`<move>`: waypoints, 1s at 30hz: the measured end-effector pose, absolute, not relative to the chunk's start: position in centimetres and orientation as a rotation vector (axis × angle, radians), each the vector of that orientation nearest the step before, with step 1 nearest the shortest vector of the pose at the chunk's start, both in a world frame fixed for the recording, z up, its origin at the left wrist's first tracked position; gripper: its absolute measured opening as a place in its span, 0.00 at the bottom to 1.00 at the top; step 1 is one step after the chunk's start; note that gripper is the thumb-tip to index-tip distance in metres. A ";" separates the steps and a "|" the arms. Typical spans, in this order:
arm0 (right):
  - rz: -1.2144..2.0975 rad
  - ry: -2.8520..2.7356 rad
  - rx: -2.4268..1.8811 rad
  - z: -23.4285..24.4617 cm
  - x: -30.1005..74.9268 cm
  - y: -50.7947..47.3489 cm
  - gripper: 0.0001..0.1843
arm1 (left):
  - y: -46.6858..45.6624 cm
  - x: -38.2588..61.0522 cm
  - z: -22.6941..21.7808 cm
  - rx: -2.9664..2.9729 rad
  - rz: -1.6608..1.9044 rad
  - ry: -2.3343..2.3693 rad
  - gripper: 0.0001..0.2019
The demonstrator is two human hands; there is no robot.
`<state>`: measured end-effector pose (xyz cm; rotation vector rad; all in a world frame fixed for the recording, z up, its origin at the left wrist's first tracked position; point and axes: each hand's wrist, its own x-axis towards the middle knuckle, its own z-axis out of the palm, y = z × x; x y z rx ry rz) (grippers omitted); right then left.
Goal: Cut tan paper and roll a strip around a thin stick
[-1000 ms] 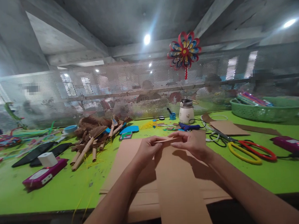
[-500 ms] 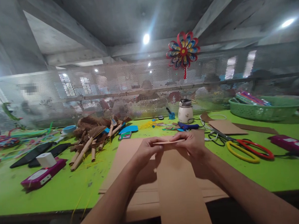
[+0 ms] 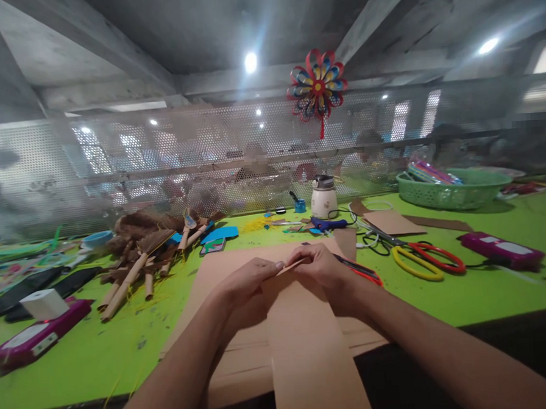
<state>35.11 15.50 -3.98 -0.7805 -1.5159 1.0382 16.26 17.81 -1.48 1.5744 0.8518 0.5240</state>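
A long strip of brown kraft paper [image 3: 310, 343] runs from my hands down past the front edge of the table. Its far end is folded over, and both hands pinch that fold. My left hand [image 3: 249, 282] has its thumb and fingers closed on the fold's left side. On the right side, my right hand [image 3: 320, 269] grips the same edge between thumb and bent fingers. Larger brown paper sheets [image 3: 221, 262] lie flat underneath. Partly hidden behind my right hand is a red and black handled tool [image 3: 361, 270].
Yellow-and-red-handled scissors [image 3: 417, 261] and a blue glue gun [image 3: 329, 223] lie to the right, near a green basket [image 3: 455, 192] and a purple power strip [image 3: 502, 250]. Rolled brown paper tubes [image 3: 126, 285] and another purple power strip [image 3: 42, 338] are left. A white jar [image 3: 323, 200] stands behind.
The view has turned slightly right. My hands have come closer together along the paper's fold, which now tilts up to the right. The red and black tool now shows beside my right hand.
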 end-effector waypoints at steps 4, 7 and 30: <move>0.967 -1.504 -0.771 -4.1 35.3 15.6 0.07 | 17.4 16.4 -1.3 1.623 0.485 0.808 0.22; 0.979 -1.511 -0.750 -4.1 35.3 15.6 0.07 | 17.3 16.4 -1.1 1.695 0.490 0.822 0.23; 0.986 -1.507 -0.801 -4.7 35.4 15.8 0.11 | 17.3 17.1 -2.2 1.664 0.541 0.785 0.24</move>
